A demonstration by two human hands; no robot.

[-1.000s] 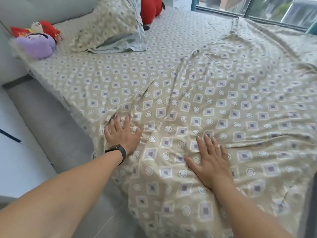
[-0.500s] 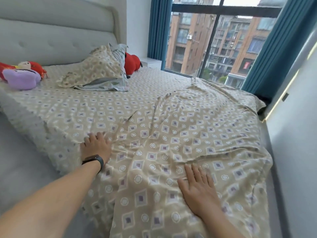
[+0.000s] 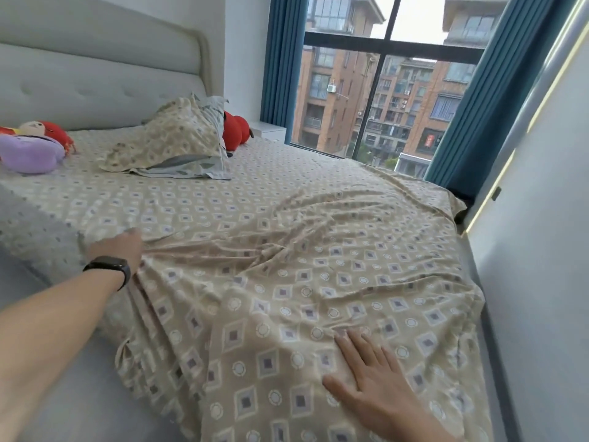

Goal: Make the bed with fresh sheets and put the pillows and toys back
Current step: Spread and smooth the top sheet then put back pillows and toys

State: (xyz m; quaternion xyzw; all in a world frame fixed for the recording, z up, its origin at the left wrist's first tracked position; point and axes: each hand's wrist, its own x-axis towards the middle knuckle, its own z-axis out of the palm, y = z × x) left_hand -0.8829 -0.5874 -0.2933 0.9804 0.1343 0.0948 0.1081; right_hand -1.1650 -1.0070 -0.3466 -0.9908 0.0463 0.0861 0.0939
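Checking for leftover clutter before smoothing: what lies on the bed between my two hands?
In the head view, only the patterned sheet, bunched into wrinkles, lies between the left hand and the right hand; nothing else rests on that stretch.

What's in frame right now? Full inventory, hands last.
Sheet: 1, beige with diamond and circle print, spread over the bed, wrinkled in the middle, hanging over the near end.
Pillow: 1, beige print case with a grey-blue one showing beneath, near the headboard.
Purple toy: 1, purple, far left of the bed.
Red toys: 2, one behind the purple toy, one behind the pillow.
Headboard: 1, pale grey, padded, at the head of the bed.
Curtains: 2, blue, either side of the window.
Window: 1, dark frame, brick buildings outside.
Watch band: 1, black, on the left wrist.
Left hand: bunching the sheet at the bed's left edge.
Right hand: flat on the sheet, near end.
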